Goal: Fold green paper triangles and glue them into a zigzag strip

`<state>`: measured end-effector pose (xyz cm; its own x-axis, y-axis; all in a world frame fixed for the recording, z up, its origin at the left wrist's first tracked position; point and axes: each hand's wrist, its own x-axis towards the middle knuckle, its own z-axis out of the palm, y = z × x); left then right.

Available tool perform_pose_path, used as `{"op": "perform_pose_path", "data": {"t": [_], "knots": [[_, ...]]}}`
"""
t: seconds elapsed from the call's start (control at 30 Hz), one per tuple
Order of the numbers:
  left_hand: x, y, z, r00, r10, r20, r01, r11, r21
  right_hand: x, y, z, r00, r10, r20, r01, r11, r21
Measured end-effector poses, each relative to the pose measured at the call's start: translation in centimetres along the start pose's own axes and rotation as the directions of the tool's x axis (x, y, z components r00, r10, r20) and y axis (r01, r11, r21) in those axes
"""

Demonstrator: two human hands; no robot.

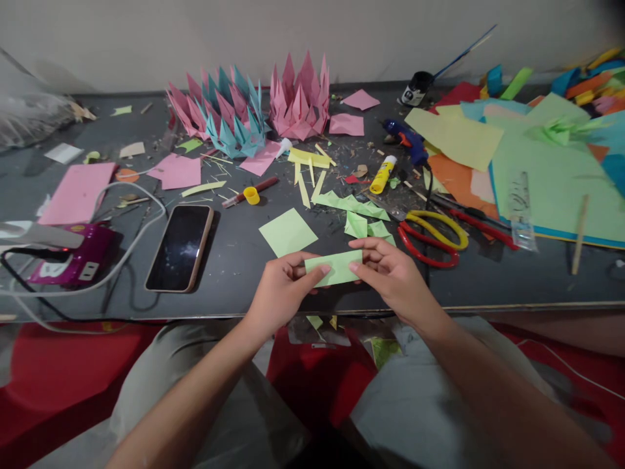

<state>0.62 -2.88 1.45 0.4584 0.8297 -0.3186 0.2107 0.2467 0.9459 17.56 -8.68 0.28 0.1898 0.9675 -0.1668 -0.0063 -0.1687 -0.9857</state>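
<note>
A light green paper strip (336,268), which looks folded lengthwise, is held level just above the table's front edge. My left hand (286,286) pinches its left end, thumb on top and fingers beneath. At the right end, my right hand (390,273) grips it the same way. Behind my left hand lies a flat green paper square (288,232). Several folded green paper pieces (355,225) rest just beyond my right hand. Scissors (432,238) with red and yellow handles lie to the right of them.
Pink and blue folded-paper crowns (234,130) stand at the back. A phone (180,247) and a purple power box (81,257) with cables occupy the left. A glue stick (383,174), a blue glue gun (407,139) and stacked coloured paper (541,176) are on the right.
</note>
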Motion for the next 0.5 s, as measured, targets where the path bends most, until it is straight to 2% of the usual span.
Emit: {"op": "perform_pose_path", "data": {"t": [0.1, 0.2, 0.27, 0.37, 0.43, 0.5], "knots": [[0.0, -0.1, -0.1, 1.0, 0.014, 0.011, -0.014, 0.999, 0.049, 0.0, -0.2, 0.0, 1.0, 0.004, 0.003, -0.004, 0.999, -0.034], [-0.1, -0.1, -0.3, 0.994, 0.102, 0.04, -0.109, 0.96, 0.257, 0.1, -0.3, 0.1, 1.0, -0.001, 0.009, 0.002, 0.991, -0.133], [0.0, -0.2, -0.3, 0.97, 0.23, 0.08, -0.24, 0.842, 0.484, 0.1, -0.2, 0.1, 1.0, -0.013, 0.018, 0.018, 0.963, -0.27], [0.2, -0.6, -0.2, 0.918, 0.364, 0.156, -0.349, 0.558, 0.753, 0.2, 0.0, 0.4, 0.998, -0.056, 0.028, 0.062, 0.827, -0.559], [0.4, -0.9, -0.1, 0.899, 0.394, 0.19, -0.369, 0.449, 0.814, 0.2, 0.1, 0.7, 0.995, -0.091, 0.037, 0.091, 0.712, -0.696], [0.7, -1.1, -0.1, 0.867, 0.434, 0.244, -0.422, 0.381, 0.823, 0.2, 0.1, 1.0, 0.989, -0.135, 0.056, 0.13, 0.641, -0.757]]}}
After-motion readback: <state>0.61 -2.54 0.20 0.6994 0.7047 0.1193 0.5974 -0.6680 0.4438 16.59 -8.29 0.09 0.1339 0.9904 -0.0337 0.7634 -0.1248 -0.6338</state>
